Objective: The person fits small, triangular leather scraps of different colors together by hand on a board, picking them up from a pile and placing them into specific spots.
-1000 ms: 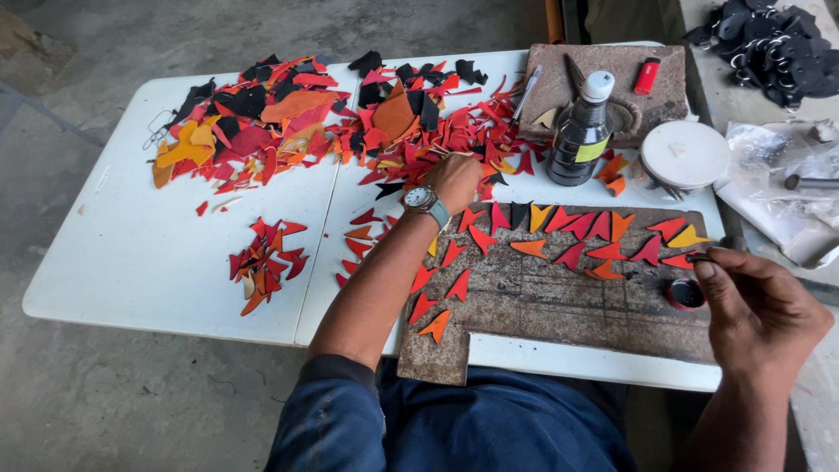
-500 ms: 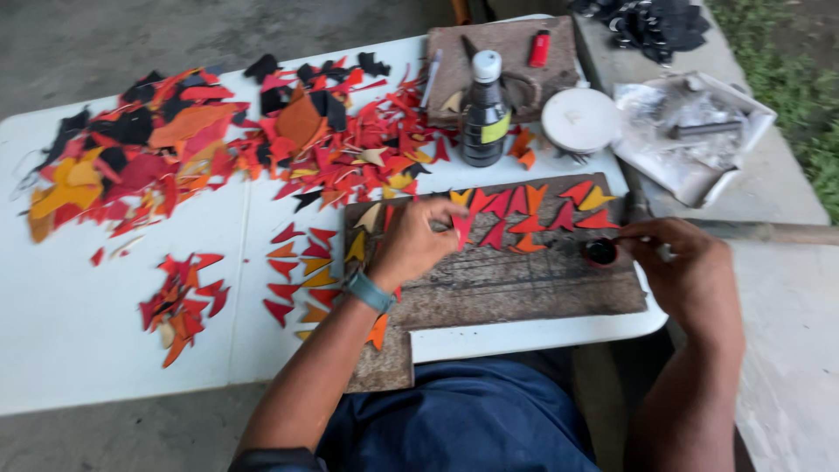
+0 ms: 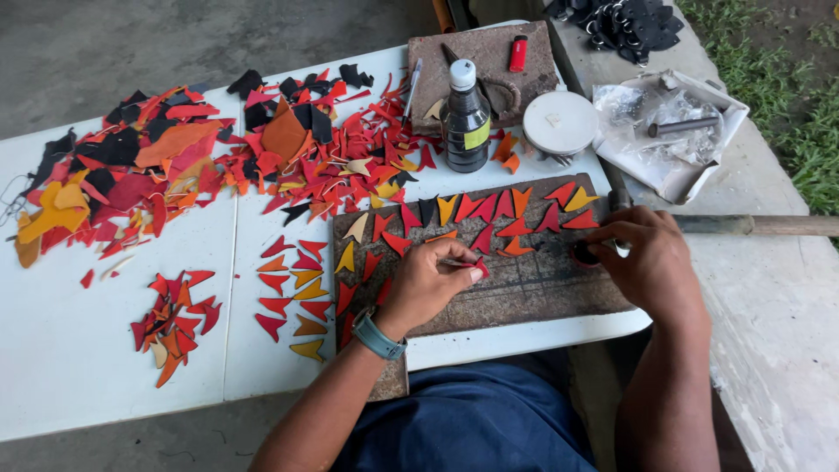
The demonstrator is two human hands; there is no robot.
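Your left hand [image 3: 428,284] rested on the brown board [image 3: 533,293], fingers pinched together on a small red piece [image 3: 481,267]. Your right hand [image 3: 651,258] curled over what looked like a small dark pot [image 3: 584,253]; I couldn't tell its grip. Beyond lay rows of cut triangles [image 3: 489,214], then a dark bottle [image 3: 466,118] and the scrap heap [image 3: 218,157].

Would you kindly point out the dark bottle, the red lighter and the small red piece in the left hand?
Dark bottle [image 3: 465,122], head view, on its body above the yellow label.
Red lighter [image 3: 517,53], head view, mid-body.
Small red piece [image 3: 481,268], head view, on the tip showing beyond the fingertips.
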